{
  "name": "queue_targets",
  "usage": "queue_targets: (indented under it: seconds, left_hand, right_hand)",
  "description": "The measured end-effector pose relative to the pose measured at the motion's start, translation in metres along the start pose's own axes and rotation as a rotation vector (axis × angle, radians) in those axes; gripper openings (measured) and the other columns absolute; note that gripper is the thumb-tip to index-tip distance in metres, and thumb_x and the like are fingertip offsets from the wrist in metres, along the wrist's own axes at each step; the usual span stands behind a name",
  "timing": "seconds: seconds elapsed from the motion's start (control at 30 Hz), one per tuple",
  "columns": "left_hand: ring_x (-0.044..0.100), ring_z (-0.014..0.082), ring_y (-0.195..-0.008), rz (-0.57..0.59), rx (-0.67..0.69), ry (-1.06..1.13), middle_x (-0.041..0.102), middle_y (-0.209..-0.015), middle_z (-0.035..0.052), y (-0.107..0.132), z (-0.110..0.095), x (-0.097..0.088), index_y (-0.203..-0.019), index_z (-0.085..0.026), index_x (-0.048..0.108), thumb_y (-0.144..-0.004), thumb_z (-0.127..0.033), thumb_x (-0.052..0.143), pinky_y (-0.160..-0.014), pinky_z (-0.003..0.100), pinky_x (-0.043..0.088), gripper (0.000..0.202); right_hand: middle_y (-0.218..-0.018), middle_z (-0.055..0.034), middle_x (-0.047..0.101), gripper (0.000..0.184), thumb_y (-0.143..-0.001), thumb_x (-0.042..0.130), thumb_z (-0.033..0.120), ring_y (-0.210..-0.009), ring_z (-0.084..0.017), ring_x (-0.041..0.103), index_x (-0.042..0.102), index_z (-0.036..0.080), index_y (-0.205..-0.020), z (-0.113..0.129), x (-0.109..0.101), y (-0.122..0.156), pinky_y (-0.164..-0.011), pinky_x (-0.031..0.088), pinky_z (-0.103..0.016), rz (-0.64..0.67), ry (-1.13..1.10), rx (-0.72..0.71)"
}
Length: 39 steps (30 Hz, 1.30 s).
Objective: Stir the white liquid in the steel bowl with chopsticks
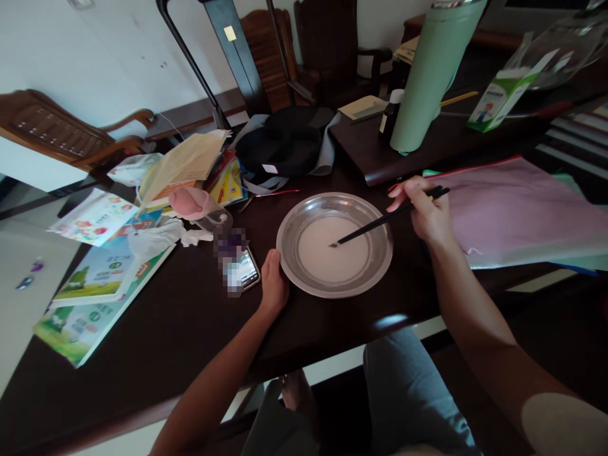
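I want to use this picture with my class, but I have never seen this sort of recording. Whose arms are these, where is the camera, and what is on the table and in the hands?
There is one picture, from a camera worn on a person's head, looking down at their own two bare arms. No machine is involved.

The right hand holds black chopsticks in its grip, their tips in a pale white liquid in a round metal plate. The left hand rests against the plate's rim.

The plate stands on a dark wooden table. Beside the left hand lies a phone. Further left are children's books; on the right, a pink folder and a tall green flask.
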<state>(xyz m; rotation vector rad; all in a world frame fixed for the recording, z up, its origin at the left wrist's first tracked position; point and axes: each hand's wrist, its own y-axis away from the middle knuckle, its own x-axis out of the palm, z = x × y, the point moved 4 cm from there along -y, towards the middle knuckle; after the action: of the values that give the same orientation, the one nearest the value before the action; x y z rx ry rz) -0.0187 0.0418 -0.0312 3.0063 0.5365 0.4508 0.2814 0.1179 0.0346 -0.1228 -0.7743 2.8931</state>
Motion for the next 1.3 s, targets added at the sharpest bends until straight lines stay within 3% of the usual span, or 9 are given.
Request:
queue_targets:
  seconds: [0.1,0.23,0.47,0.63,0.73,0.87,1.07,1.17,1.3]
  left_hand:
    - [0.031,0.0090,-0.055,-0.012,0.004,-0.005,0.038,-0.059,-0.0058,0.001,-0.002,0.001,-0.060,-0.019,0.044,-0.087,-0.040,0.062,-0.054,0.021,0.035,0.039]
    - [0.031,0.0087,-0.054,-0.023,-0.018,-0.024,0.037,-0.057,-0.0061,0.003,-0.005,0.002,-0.058,-0.018,0.043,-0.087,-0.040,0.063,-0.052,0.021,0.033,0.042]
    - [0.031,0.0089,-0.055,-0.020,-0.009,0.009,0.037,-0.058,-0.0061,0.002,-0.003,0.002,-0.058,-0.018,0.044,-0.089,-0.036,0.061,-0.053,0.021,0.034,0.039]
    - [0.031,0.0090,-0.054,-0.027,-0.020,0.014,0.037,-0.058,-0.0060,0.002,-0.002,0.001,-0.059,-0.018,0.044,-0.090,-0.034,0.059,-0.053,0.021,0.034,0.038]
    - [0.032,0.0089,-0.054,-0.042,-0.034,0.010,0.037,-0.058,-0.0060,0.002,-0.003,0.002,-0.058,-0.018,0.044,-0.090,-0.035,0.060,-0.053,0.021,0.034,0.039]
    - [0.031,0.0087,-0.054,-0.045,-0.042,0.010,0.037,-0.058,-0.0061,0.003,-0.004,0.003,-0.058,-0.018,0.044,-0.089,-0.037,0.061,-0.052,0.021,0.034,0.040]
    - [0.030,0.0094,-0.054,-0.042,-0.042,0.000,0.037,-0.057,-0.0056,0.003,-0.005,0.004,-0.058,-0.018,0.043,-0.092,-0.032,0.055,-0.052,0.022,0.033,0.038]
    - [0.031,0.0098,-0.055,-0.043,-0.047,-0.017,0.038,-0.058,-0.0051,0.003,-0.007,0.005,-0.058,-0.018,0.044,-0.092,-0.030,0.056,-0.054,0.022,0.033,0.038]
    - [0.032,0.0101,-0.056,-0.063,-0.047,-0.041,0.039,-0.059,-0.0048,0.004,-0.010,0.006,-0.057,-0.018,0.045,-0.092,-0.026,0.057,-0.056,0.023,0.034,0.038]
  right_hand:
    - [-0.055,0.0021,0.065,0.034,-0.088,0.057,0.052,-0.054,-0.015,0.062,0.072,0.025,-0.074,-0.001,0.004,0.002,-0.068,0.052,-0.033,0.078,-0.042,0.037]
    - [-0.069,0.0003,0.072,0.027,-0.089,0.059,0.048,-0.068,-0.015,0.068,0.073,0.025,-0.083,0.005,0.013,0.007,-0.071,0.052,-0.031,0.245,-0.030,0.043]
    - [-0.055,0.0020,0.064,0.036,-0.087,0.057,0.056,-0.054,-0.015,0.060,0.071,0.026,-0.073,0.003,-0.001,0.000,-0.070,0.052,-0.034,0.025,-0.016,0.006]
    - [-0.068,0.0005,0.072,0.026,-0.088,0.061,0.048,-0.066,-0.016,0.068,0.073,0.026,-0.083,0.004,0.012,0.008,-0.069,0.052,-0.032,0.261,-0.053,0.071]
    - [-0.070,-0.0001,0.072,0.027,-0.086,0.062,0.050,-0.071,-0.017,0.068,0.073,0.025,-0.081,0.005,0.008,0.005,-0.072,0.053,-0.033,0.166,0.004,0.036]
    - [-0.054,0.0019,0.064,0.036,-0.087,0.058,0.054,-0.053,-0.015,0.061,0.070,0.024,-0.071,0.003,-0.001,0.000,-0.069,0.053,-0.034,-0.015,-0.024,0.005]
    - [-0.070,0.0001,0.072,0.027,-0.088,0.061,0.049,-0.067,-0.016,0.068,0.073,0.026,-0.083,0.007,0.014,0.009,-0.069,0.053,-0.032,0.261,-0.036,0.062]
    - [-0.071,-0.0007,0.072,0.030,-0.087,0.061,0.051,-0.071,-0.017,0.069,0.073,0.025,-0.079,0.006,0.009,0.005,-0.073,0.054,-0.034,0.156,0.027,0.031]
    - [-0.055,0.0017,0.064,0.039,-0.087,0.057,0.057,-0.052,-0.014,0.061,0.069,0.024,-0.069,0.000,-0.001,0.000,-0.063,0.052,-0.033,-0.035,-0.012,0.030]
